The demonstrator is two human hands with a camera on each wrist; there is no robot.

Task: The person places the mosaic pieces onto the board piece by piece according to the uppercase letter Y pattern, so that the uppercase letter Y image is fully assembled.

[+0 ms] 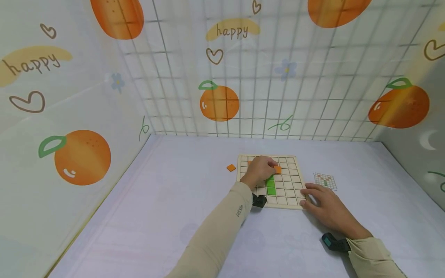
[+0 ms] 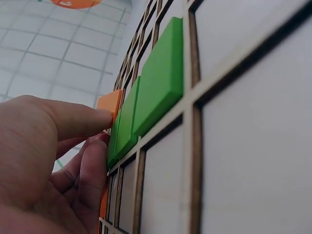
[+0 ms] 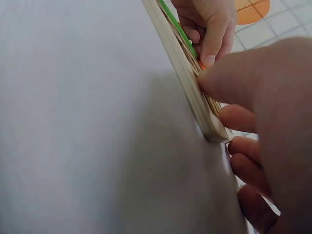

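A square wooden grid board (image 1: 288, 193) lies on the table. Several green tiles (image 1: 270, 185) sit in a column of its cells. My left hand (image 1: 260, 168) reaches over the board's far part, its fingers curled. Its thumb and fingers pinch at an orange tile (image 1: 277, 170) just beyond the green ones; the thumb tip overlaps that tile in the left wrist view. Another orange tile (image 1: 250, 163) is partly hidden behind this hand. My right hand (image 1: 326, 204) rests at the board's near right corner, thumb on the frame, the other fingers loosely bent along the edge.
One loose orange tile (image 1: 231, 168) lies on the table left of the board. A small card (image 1: 325, 181) printed with a coloured grid pattern lies to the right. Printed curtain walls (image 1: 180, 77) rise behind and at both sides of the table.
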